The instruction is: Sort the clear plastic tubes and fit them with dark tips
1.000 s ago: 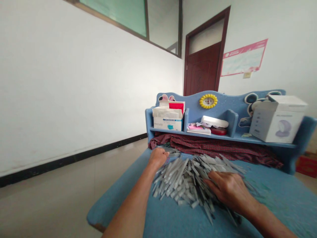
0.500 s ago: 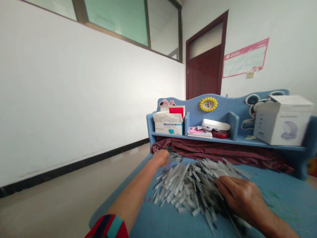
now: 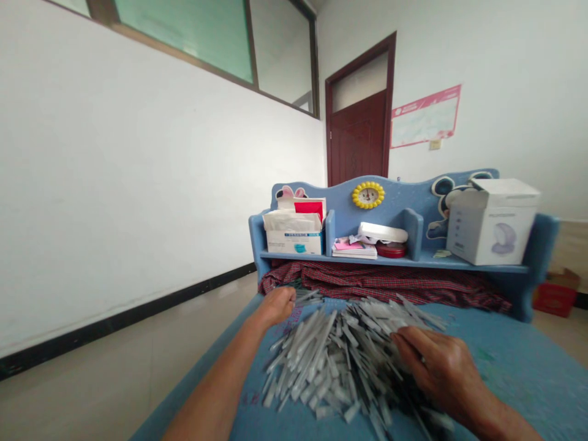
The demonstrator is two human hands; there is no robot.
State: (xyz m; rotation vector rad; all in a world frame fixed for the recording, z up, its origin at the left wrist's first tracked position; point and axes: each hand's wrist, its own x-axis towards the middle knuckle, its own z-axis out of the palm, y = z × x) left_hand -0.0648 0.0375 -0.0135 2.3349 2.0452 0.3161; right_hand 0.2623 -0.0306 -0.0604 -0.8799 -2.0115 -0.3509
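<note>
Your left hand [image 3: 277, 305] is over the far left part of the blue desk [image 3: 509, 346], its fingers curled in, just beside a small bunch of grey strips [image 3: 309, 297]; you can't tell from this view how tightly it closes or whether it has hold of any. Your right hand [image 3: 443, 364] is at the right side of the main pile of grey strips [image 3: 316, 361], thumb and fingers bent towards each other; the fingertips are blurred against the pile, so you can't tell how far open that grip is or whether a strip is in it. The main pile lies between your hands, fanned out, with many ends pointing towards you. At its far side a crumpled red checked cloth [image 3: 358, 282] runs along under the blue shelf [image 3: 342, 205]. On that shelf you have an opened mask box [image 3: 289, 242] at left, papers [image 3: 353, 251] and a round red tin [image 3: 391, 250] in the middle, and a large white box [image 3: 503, 229] at right. A yellow-rimmed clock [image 3: 368, 195] sits on the shelf's back panel.
</note>
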